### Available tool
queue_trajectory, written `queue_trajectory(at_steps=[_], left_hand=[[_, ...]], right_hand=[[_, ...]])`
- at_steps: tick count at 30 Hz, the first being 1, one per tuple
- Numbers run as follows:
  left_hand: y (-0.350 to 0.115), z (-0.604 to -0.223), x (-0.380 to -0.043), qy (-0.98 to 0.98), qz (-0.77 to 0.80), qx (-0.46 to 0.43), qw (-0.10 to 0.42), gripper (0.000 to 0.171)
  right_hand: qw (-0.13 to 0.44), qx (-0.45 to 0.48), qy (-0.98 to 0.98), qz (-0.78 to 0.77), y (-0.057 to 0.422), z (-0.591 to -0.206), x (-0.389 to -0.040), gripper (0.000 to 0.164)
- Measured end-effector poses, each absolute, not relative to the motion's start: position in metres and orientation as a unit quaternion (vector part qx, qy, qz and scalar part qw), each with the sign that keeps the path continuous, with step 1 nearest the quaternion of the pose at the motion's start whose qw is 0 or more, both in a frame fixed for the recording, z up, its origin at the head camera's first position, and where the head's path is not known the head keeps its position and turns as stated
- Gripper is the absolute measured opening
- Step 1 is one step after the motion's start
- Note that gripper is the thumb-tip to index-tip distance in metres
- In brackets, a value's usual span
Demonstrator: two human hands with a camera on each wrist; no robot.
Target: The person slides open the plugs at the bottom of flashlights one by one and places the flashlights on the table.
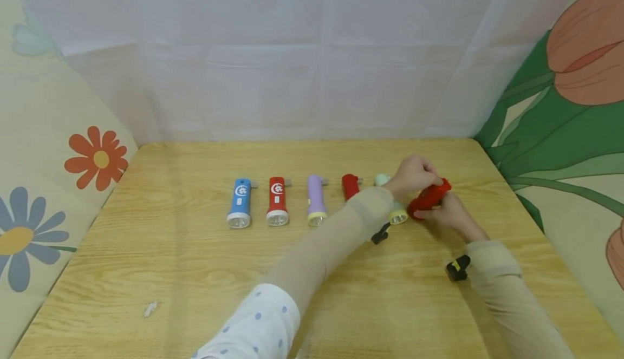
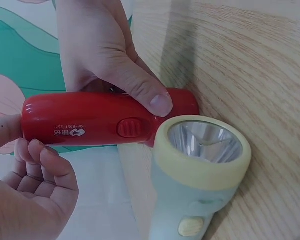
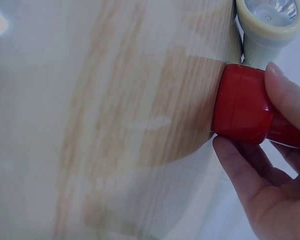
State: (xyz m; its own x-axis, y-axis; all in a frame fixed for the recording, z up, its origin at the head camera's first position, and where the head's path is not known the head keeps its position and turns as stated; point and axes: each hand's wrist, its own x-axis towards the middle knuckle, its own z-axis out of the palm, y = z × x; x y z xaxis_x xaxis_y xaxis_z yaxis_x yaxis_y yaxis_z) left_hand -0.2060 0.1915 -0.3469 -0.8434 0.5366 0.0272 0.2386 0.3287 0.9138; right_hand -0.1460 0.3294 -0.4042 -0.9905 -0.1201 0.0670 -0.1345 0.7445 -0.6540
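Note:
Both hands hold a red flashlight (image 1: 429, 197) at the right end of a row, tilted in the head view. My left hand (image 1: 411, 175) pinches its tail end between thumb and fingertips, the other fingers curled. Around the head end, my right hand (image 1: 450, 214) grips with the thumb along the side, as the right wrist view shows. The left wrist view shows a switch and white print on the red body. Close beside it lies a pale green flashlight (image 2: 182, 195) with a cream rim, partly behind the left arm in the head view.
Leftward along the wooden table (image 1: 219, 272) lie a blue flashlight (image 1: 240, 202), a red one with white print (image 1: 277, 199), a purple one (image 1: 315, 196) and another red one (image 1: 349, 185), half hidden by the left sleeve. A small whitish mark (image 1: 150, 309) shows at front left.

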Motion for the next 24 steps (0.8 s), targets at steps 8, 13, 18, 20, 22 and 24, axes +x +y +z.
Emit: queue_trajectory(at_steps=[8,13,18,20,22,24], left_hand=[[0.1928,-0.3462,-0.2054,0.814,0.511,0.244,0.134,0.011],[0.1946,-0.3463,-0.2052,0.814,0.51,0.241,0.139,0.015],[0.1958,-0.346,-0.2056,0.812,0.512,0.239,0.146,0.021],[0.1963,-0.3458,-0.2056,0.816,0.507,0.236,0.148,0.024],[0.1967,-0.3452,-0.2055,0.817,0.505,0.233,0.15,0.026],[0.1964,-0.3443,-0.2052,0.817,0.506,0.231,0.153,0.028]], right_hand=[[0.013,0.066,-0.935,0.349,0.3267,-0.4024,-0.1447,0.045],[0.016,0.072,-0.934,0.349,0.3271,-0.4021,-0.1441,0.044],[0.013,0.074,-0.936,0.345,0.3269,-0.4012,-0.1435,0.045],[0.01,0.072,-0.936,0.346,0.3267,-0.4007,-0.1434,0.046],[0.008,0.07,-0.935,0.347,0.3264,-0.4001,-0.1434,0.046],[0.008,0.068,-0.935,0.347,0.3266,-0.4001,-0.1439,0.046]])
